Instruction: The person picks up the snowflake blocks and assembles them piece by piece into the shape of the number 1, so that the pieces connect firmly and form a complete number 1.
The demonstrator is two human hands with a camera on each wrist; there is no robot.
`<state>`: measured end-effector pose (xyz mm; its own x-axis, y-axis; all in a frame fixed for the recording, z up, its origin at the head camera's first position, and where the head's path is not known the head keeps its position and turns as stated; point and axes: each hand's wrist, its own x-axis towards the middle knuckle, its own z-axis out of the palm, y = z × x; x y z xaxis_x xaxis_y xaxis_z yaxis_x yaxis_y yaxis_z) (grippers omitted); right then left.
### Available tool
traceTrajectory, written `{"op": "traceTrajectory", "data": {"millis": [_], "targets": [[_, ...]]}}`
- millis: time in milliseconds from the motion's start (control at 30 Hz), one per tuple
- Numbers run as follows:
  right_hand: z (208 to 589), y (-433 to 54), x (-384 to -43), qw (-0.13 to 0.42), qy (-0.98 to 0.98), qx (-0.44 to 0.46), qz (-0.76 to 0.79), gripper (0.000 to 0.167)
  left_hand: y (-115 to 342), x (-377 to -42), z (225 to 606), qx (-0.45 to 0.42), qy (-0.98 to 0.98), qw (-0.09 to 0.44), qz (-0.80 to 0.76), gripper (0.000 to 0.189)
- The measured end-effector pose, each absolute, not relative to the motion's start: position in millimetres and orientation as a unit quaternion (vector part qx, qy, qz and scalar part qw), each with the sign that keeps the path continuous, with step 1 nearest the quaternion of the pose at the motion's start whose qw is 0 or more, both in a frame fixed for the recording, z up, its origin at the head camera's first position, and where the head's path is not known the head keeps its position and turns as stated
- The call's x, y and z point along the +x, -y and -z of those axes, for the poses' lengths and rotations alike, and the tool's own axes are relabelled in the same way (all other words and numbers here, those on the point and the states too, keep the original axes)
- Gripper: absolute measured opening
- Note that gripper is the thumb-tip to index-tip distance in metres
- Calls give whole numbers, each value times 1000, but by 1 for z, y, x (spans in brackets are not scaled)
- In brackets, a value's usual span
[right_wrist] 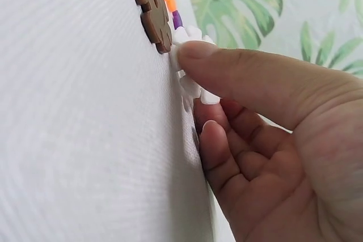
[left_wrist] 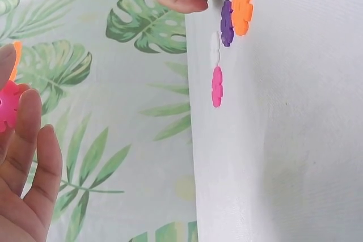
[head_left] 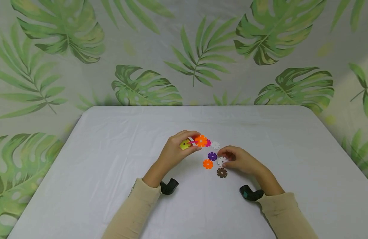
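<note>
My left hand point(head_left: 173, 147) holds a small joined piece of flower-shaped notched plastic discs: a yellow disc point(head_left: 182, 145), a pink disc point(left_wrist: 8, 105) seen nearly edge-on from the head, and an orange disc point(head_left: 198, 142). The fingers and thumb curl about it above the table. My right hand point(head_left: 243, 161) pinches a white disc point(right_wrist: 190, 83) between thumb and fingers, tilted close to the tabletop. Beside that hand lie a purple disc point(head_left: 210, 157), a second orange disc point(head_left: 205, 164) and a brown disc point(head_left: 219, 174).
Farther back on the white-covered table point(head_left: 97, 159) lie another white disc point(head_left: 213, 146) and a pink disc point(left_wrist: 217, 88), partly behind the held piece in the head view. Black camera mounts point(head_left: 169, 187) sit at both wrists. A leaf-patterned cloth point(head_left: 202, 43) hangs behind the table.
</note>
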<state>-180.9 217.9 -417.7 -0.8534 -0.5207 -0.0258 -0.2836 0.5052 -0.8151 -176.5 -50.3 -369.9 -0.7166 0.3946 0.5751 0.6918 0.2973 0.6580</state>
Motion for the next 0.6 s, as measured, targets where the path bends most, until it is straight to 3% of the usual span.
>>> {"op": "traceTrajectory", "data": {"millis": [300,600], "targets": [[416,-217,-181,124,-856,-214,454,20,51,-176,370,-341,788,153,489,39],[415,-215,-181,86,-851,-174,487,25,49,-175,369,-338,787,132,499,37]]}}
